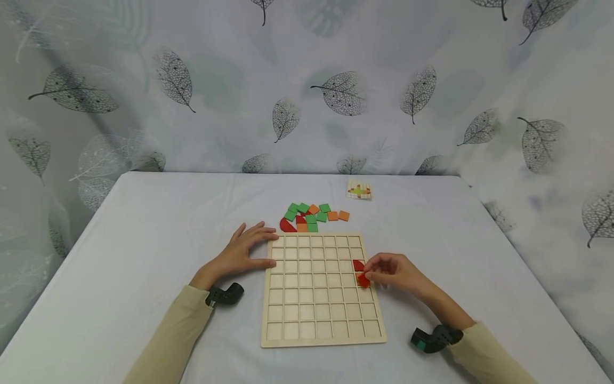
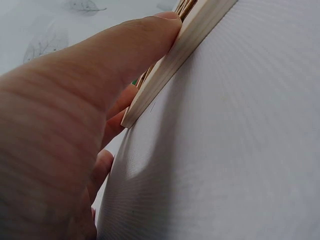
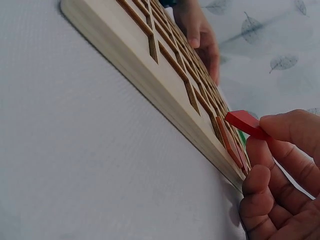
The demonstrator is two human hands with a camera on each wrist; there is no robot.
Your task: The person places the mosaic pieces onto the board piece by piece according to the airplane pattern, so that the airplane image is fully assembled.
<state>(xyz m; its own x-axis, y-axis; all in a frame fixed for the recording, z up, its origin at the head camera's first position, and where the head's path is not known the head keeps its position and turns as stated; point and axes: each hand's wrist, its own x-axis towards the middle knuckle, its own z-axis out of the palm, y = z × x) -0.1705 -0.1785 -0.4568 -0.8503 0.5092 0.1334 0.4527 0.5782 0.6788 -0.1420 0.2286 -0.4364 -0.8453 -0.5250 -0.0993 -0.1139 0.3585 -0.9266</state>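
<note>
The small red flat piece with angled edges (image 3: 245, 122) is pinched between the thumb and fingers of my right hand (image 1: 393, 271), above the right-hand column of the pale wooden grid board (image 1: 323, 342). It hangs over an orange flat tile (image 3: 228, 141) lying in that column, just inside the right rim; I can't tell whether the two touch. In the next cell beyond lies a red flat tile with a curved edge (image 1: 357, 265). My right hand comes in across the board's right rim, and white cloth spreads from there to the table's right side.

My left hand (image 1: 242, 250) is relaxed, fingers spread and extended, with the thumb on the left rim and a finger at the far-left corner. Between these points and the near edge, the left rim runs untouched. The remaining columns stretch bare between my hands.

Just past the far rim sits a loose cluster of green, orange and red flat tiles (image 1: 312, 218), some overlapping, so there is little room on that side. A small square printed card (image 1: 359, 190) lies farther out, near the back edge of the white cloth-covered table (image 1: 120, 293). Behind that edge hangs a pale leaf-printed curtain (image 1: 230, 106).
</note>
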